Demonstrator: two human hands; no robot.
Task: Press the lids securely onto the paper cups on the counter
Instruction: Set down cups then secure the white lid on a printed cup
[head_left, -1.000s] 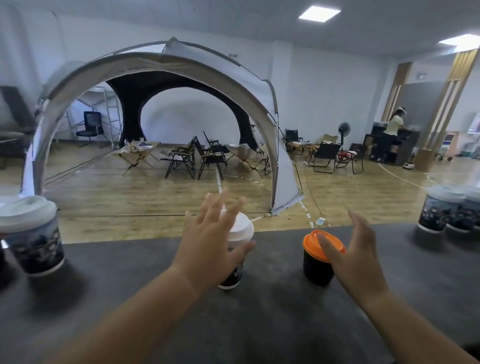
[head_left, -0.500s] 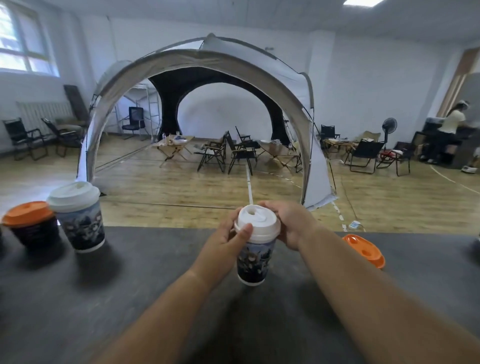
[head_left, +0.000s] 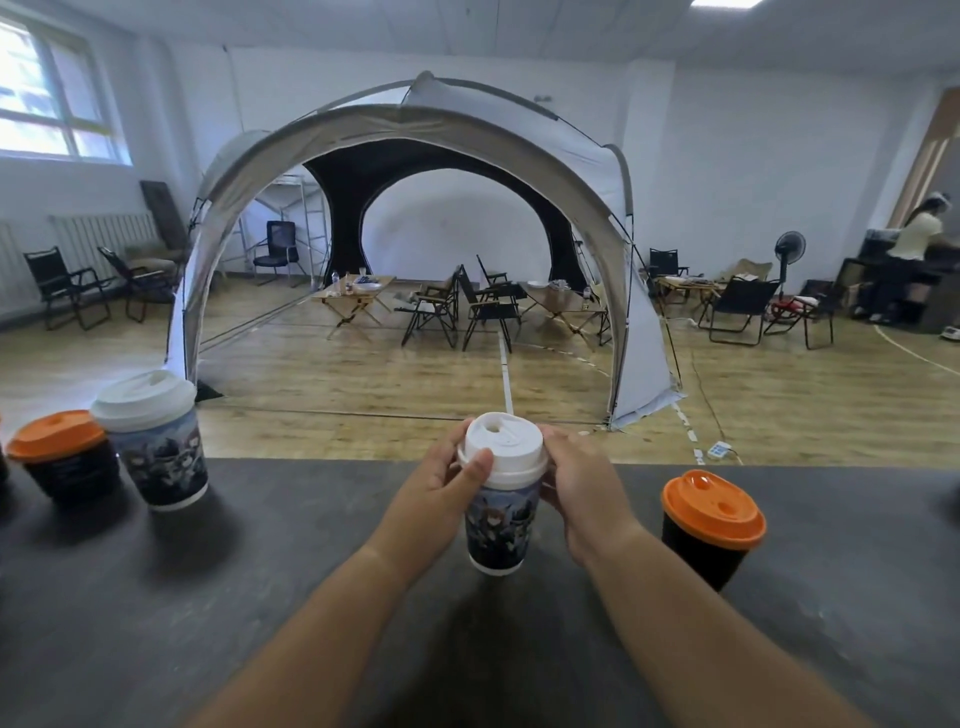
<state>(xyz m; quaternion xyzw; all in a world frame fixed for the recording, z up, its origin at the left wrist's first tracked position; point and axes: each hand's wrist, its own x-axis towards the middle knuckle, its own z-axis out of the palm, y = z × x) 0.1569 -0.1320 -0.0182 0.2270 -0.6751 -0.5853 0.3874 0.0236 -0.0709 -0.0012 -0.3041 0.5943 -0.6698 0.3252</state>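
Centre frame | both hands' fingers, left (head_left: 441, 483) and right (head_left: 582, 488), pinched lid (head_left: 503, 447) on cup (head_left: 498, 525) | best pressed evenly round rim, cup steadied on counter (head_left: 260, 597).

A middle cup (head_left: 497, 525) is set on the surface (head_left: 260, 597), with a lid (head_left: 503, 447) seated on it. The lid is clasped by the left grip (head_left: 441, 483) on its left and the right grip (head_left: 587, 488) on its right. A right cup (head_left: 701, 551) is placed near the right grip. Well to the left, a left cup (head_left: 161, 457) is stood, with an outer cup (head_left: 72, 473) just beside it, further left. A tent (head_left: 415, 119) is pitched on the floor (head_left: 363, 384) beyond the far edge.
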